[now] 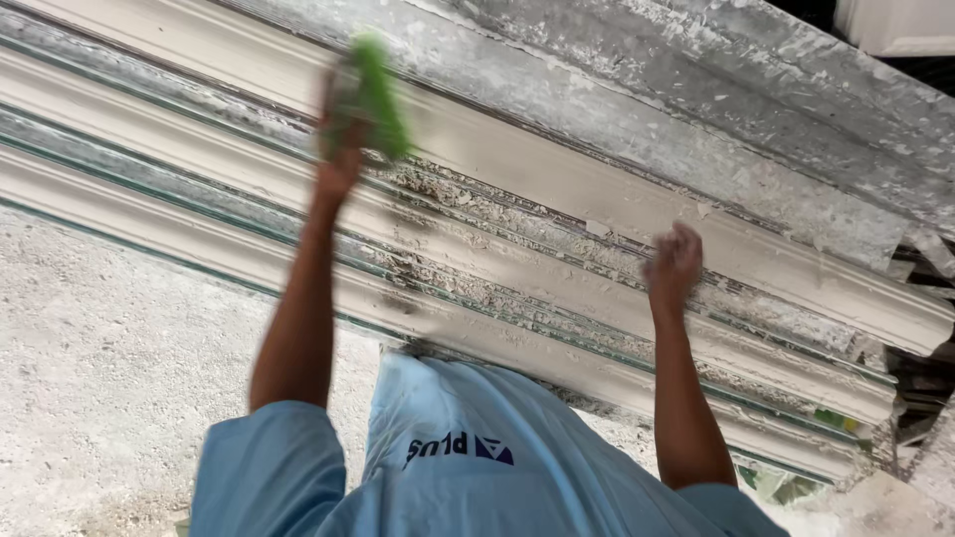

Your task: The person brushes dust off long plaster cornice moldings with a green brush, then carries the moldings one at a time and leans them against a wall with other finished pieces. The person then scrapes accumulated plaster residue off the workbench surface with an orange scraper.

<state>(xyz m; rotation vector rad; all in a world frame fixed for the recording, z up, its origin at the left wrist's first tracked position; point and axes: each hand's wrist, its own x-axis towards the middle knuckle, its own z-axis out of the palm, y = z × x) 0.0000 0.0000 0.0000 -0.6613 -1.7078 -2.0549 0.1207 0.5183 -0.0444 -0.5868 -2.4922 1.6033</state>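
left hand (340, 159) grips green cloth (370, 94) on moulding (557, 189) | right hand (674, 264) clenched, apart

No packages, signs or screens show here. The only label-like mark is a dark blue printed emblem (460, 448) on the light blue shirt (468, 467), near and centre, seen upside down.

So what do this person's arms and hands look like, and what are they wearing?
Both arms are bare from above the elbow down, slim and long. The left hand and right hand wear no gloves, rings or watch that I can see. Short, loose, light blue sleeves belong to a T-shirt with a dark printed mark.
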